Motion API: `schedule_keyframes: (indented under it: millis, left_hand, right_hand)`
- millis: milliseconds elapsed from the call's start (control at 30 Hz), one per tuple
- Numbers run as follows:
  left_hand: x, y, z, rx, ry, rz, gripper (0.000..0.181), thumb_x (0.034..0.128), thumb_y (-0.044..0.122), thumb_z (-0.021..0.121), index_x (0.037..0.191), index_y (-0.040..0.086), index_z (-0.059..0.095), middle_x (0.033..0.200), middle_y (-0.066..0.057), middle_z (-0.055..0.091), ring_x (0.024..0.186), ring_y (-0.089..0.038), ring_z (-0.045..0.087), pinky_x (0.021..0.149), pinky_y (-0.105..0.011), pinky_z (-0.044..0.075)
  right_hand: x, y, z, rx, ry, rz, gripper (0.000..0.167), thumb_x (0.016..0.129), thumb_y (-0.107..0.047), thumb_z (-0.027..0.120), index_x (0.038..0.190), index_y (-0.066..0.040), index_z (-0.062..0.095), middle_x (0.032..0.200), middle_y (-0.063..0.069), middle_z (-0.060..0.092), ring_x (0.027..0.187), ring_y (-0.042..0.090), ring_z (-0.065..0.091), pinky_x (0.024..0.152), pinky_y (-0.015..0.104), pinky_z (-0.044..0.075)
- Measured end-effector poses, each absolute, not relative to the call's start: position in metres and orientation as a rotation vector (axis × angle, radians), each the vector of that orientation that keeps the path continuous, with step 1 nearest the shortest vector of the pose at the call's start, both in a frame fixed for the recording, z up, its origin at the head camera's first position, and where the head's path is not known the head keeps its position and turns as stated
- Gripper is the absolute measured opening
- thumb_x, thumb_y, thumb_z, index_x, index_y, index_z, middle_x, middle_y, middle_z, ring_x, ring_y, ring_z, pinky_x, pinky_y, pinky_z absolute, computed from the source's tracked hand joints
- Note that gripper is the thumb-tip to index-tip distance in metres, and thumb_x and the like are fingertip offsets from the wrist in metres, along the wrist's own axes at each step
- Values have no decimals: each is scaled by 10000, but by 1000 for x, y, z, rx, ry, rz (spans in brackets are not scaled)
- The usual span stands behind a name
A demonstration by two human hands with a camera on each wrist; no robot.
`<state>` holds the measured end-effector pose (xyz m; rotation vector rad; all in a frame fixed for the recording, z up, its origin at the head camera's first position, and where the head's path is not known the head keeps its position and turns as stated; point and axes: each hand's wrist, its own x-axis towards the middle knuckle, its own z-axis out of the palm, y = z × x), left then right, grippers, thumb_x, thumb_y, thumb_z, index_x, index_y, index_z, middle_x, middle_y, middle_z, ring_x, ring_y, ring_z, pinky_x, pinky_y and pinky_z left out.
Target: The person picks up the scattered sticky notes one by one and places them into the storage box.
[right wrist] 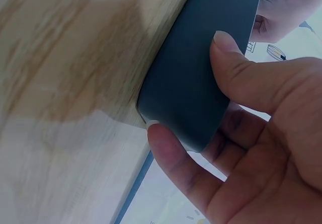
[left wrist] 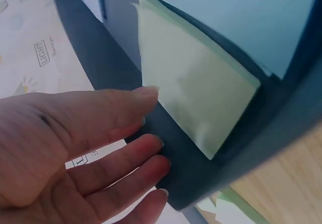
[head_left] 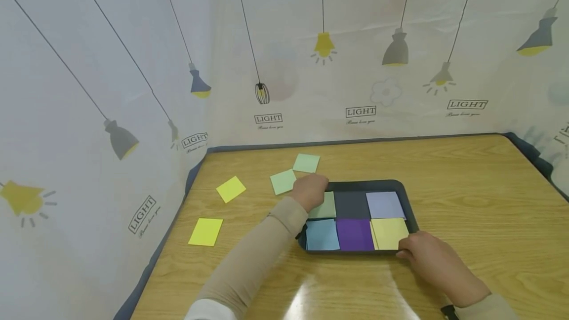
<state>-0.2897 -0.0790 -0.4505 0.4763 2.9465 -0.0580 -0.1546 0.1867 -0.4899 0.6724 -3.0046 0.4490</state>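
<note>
Head view: the right hand [head_left: 428, 258] gripped the near right corner of a dark tray [head_left: 364, 185] on a wooden table [head_left: 471, 186], while the left hand [head_left: 311, 192], thumb and fingers parted, was beside green paper [head_left: 329, 206] at its far left; contact I could not tell. From afar I judged the tray light, stiff and slippery, best held by opposite corners. Yellow notes [head_left: 205, 232] lay farther left.

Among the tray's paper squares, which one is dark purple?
The purple square in the middle of the near row, between the blue square and pale yellow square; the far row's lavender square is paler.
</note>
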Motion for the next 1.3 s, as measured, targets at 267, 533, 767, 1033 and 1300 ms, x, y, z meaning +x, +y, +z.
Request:
schedule_keyframes:
  millis: [267, 533, 767, 1033, 1300]
  left_hand:
    - [-293, -86, -454, 460, 2965, 10, 216, 1022, 85, 534, 1114, 176, 707, 1084, 2, 742, 852, -118, 655, 603, -312, 523]
    - [-293, -100, -451, 425, 3010, 88, 164, 1035, 112, 553, 1044, 134, 715, 947, 0, 737, 740, -109, 629, 558, -262, 506]
    - [-292, -119, -446, 383, 3069, 181, 114, 1000, 54, 597, 990, 99, 701, 944, -33, 731, 754, -123, 642, 606, -254, 532]
    - [-308, -150, -460, 303, 3145, 170, 80, 966, 43, 647, 1008, 86, 701, 996, -56, 741, 882, -197, 706, 704, -330, 595]
    - [-316, -172, -466, 142, 3173, 133, 95, 942, 113, 693, 1023, 71, 720, 1008, -89, 723, 921, -261, 684, 725, -384, 593]
  right_hand:
    - [-155, 187, -488, 661, -3017, 443, 245, 830, -177, 812, 668, -215, 631, 668, -84, 574, 650, 91, 521, 574, 339, 460]
    - [-154, 188, -487, 654, -3013, 430, 239, 829, -188, 811, 671, -215, 634, 680, -80, 590, 660, 106, 554, 581, 354, 485]
    - [-155, 187, -488, 637, -3033, 446, 232, 836, -191, 804, 678, -221, 637, 691, -76, 599, 669, 111, 567, 585, 364, 489]
    - [-155, 186, -488, 627, -3044, 455, 234, 842, -187, 798, 678, -220, 634, 695, -70, 599, 677, 122, 573, 584, 378, 491]
    - [-156, 187, -489, 625, -3031, 457, 244, 835, -193, 801, 668, -232, 628, 693, -82, 595, 682, 122, 576, 587, 378, 491]
